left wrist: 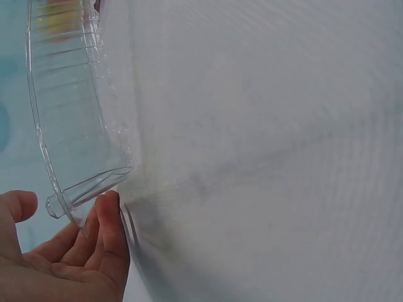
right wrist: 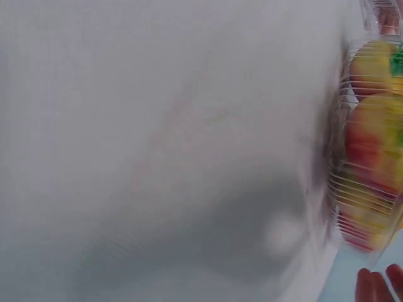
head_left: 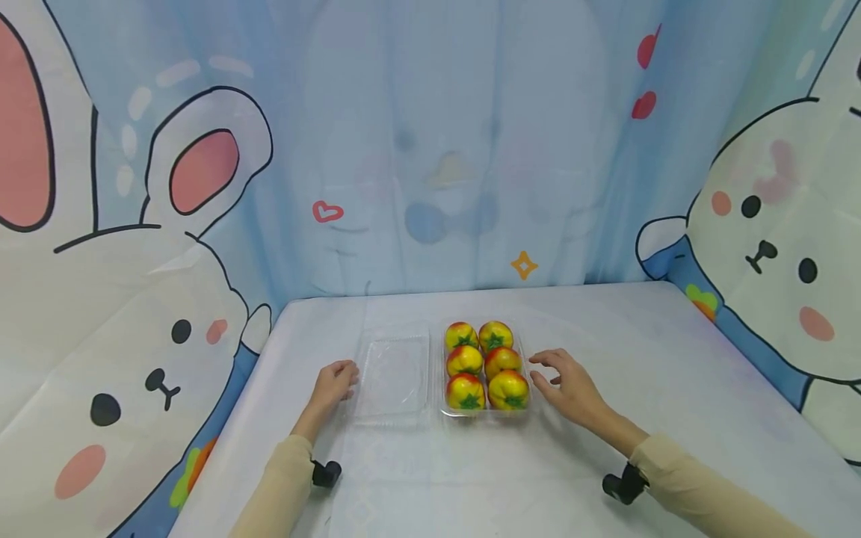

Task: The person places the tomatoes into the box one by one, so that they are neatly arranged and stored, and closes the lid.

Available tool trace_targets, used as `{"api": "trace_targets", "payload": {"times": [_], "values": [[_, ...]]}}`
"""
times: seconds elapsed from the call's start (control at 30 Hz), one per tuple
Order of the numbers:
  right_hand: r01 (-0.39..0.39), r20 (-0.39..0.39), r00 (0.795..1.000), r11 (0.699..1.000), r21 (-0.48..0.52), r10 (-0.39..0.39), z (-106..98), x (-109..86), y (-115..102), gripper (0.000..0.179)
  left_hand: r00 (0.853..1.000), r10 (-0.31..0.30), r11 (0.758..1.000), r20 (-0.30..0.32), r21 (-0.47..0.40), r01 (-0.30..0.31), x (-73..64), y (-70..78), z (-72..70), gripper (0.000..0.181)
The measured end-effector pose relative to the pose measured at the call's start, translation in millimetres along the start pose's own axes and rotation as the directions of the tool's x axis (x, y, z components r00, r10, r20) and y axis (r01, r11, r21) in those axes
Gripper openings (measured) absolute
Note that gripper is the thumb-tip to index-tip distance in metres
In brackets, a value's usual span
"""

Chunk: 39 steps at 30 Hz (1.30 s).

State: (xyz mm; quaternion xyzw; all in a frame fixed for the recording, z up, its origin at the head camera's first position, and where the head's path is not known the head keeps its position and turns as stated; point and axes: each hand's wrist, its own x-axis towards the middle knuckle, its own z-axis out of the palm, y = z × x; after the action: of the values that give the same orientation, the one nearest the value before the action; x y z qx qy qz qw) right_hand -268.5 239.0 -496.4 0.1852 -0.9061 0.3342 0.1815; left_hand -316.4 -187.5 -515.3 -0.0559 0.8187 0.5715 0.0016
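A clear plastic clamshell box lies unfolded on the table. Its right half, the tray (head_left: 486,413), holds several round yellow-and-red fruits (head_left: 464,361) with green leafy ends, set in two columns. The flat lid (head_left: 393,377) on the left holds nothing. My left hand (head_left: 335,382) is at the lid's left edge; in the left wrist view its fingers (left wrist: 110,220) meet the lid's corner while the thumb stands apart. Just off the tray's right side, my right hand (head_left: 568,385) has loosely bent fingers with nothing between them. Only its fingertips (right wrist: 365,283) show in the right wrist view.
A white cloth covers the table (head_left: 417,478). Behind it hangs a light blue curtain (head_left: 430,149) printed with cartoon animals, which also flanks both sides. A black wrist camera mount (head_left: 326,474) sits below the left hand, and another (head_left: 625,484) is under the right wrist.
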Motion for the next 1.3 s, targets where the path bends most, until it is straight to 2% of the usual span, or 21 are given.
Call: {"api": "trace_targets", "payload": {"times": [0.13,0.27,0.43,0.87,1.3], "values": [[-0.071,0.011,0.997,0.994,0.086,0.071,2,-5.5,5,0.025,1.000,-0.007,1.000,0.006,-0.020,0.007,-0.7,1.9,-2.4,0.044],[-0.125,0.028,0.992,0.979,0.161,0.122,5,-9.8,8,0.026,1.000,-0.005,1.000,0.007,-0.002,0.005,-2.2,4.6,-4.4,0.045],[-0.190,0.059,0.982,0.964,0.186,0.182,7,-10.7,9,0.028,1.000,0.027,1.000,0.013,0.016,-0.027,-3.3,9.6,-8.8,0.047],[-0.241,0.083,0.970,0.946,0.218,0.228,12,-12.3,12,0.027,0.997,0.082,0.995,0.006,0.059,-0.082,-7.2,20.6,-14.8,0.049],[-0.273,0.067,0.962,0.926,0.261,0.264,12,-10.1,13,0.029,0.983,0.182,0.980,-0.009,0.086,-0.180,-11.7,50.4,-22.9,0.045]]}}
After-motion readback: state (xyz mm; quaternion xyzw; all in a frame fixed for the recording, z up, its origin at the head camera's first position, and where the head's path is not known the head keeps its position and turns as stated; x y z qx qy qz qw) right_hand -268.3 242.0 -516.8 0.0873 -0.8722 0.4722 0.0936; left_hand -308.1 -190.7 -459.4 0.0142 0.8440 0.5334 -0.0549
